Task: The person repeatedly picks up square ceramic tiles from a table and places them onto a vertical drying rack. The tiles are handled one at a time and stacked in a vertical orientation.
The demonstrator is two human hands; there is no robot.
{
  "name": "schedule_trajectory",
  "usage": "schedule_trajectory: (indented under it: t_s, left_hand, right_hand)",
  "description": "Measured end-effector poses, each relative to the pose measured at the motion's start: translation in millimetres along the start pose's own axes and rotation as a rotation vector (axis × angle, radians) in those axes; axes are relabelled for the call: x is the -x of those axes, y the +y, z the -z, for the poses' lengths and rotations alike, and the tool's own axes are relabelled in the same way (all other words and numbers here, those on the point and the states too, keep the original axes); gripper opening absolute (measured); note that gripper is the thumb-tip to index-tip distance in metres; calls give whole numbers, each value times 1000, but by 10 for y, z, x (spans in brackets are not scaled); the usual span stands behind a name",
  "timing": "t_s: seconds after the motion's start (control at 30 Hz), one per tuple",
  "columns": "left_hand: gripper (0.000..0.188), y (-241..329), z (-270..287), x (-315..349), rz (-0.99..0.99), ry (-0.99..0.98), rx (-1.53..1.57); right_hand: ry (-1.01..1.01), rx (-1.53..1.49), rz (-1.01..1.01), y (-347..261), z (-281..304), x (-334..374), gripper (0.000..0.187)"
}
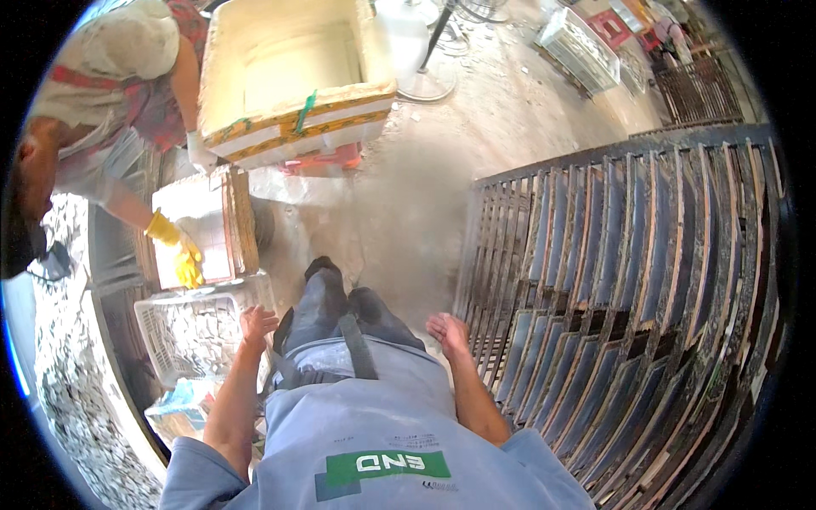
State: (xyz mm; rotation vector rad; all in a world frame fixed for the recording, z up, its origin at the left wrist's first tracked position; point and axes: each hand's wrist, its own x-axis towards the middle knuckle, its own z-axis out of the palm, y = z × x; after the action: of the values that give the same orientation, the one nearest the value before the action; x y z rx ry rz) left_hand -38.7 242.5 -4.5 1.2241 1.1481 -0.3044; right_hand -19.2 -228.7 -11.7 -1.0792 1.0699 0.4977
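My left hand [258, 325] hangs at my side beside the white plastic basket [155, 347], apart from it. Its fingers are loosely stretched and nothing is in them. On the other side, my right hand [447, 330] is held near a large metal rack [486, 280], with its fingers loosely apart and nothing in them. Many thin grey slabs [608, 223] stand in slanted rows between the rack's bars. The basket is filled with small pale broken pieces [200, 333].
At the left, a co-worker in a yellow glove [176, 251] bends over a stack of flat panels [242, 221]. A big yellowish foam box [297, 127] stands ahead. Farther off are a round stand base [427, 83] and a clear crate [580, 49]. Pale debris litters the floor [476, 106].
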Motion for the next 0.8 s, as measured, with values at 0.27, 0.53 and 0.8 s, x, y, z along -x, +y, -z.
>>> schedule_trajectory:
  t_s: [0.27, 0.53, 0.8]
  left_hand:
    - [32, -408, -119, 317, 125, 126, 137]
    - [34, -379, -181, 317, 90, 112, 326]
    - [32, -239, -249, 483, 28, 173, 265]
  right_hand:
    - [-1, 137, -82, -73, 419, -120, 35]
    - [-108, 122, 2, -653, -210, -417, 38]
    - [-143, 163, -81, -523, -125, -455, 36]
